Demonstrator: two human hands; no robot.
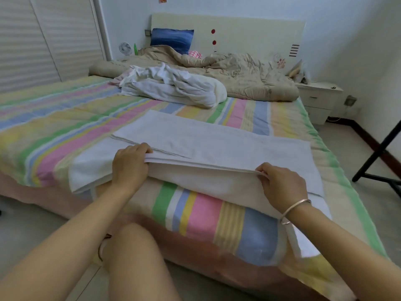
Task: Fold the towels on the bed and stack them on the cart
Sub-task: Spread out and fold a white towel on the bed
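A large white towel [217,144] lies spread across the near part of the striped bed [65,127], partly folded over itself. My left hand [130,166] pinches the folded near edge at its left. My right hand [282,183], a metal bangle on the wrist, pinches the same edge further right, lifting it slightly off the lower layer. A heap of crumpled white towels [173,88] sits further back in the middle of the bed. No cart is recognisable in view.
A rumpled beige quilt [238,72] and a blue pillow [172,40] lie by the headboard. A white nightstand [319,98] stands at the right. A dark stand's legs [379,153] cross the floor at the right edge. My knee [134,257] is near the bed.
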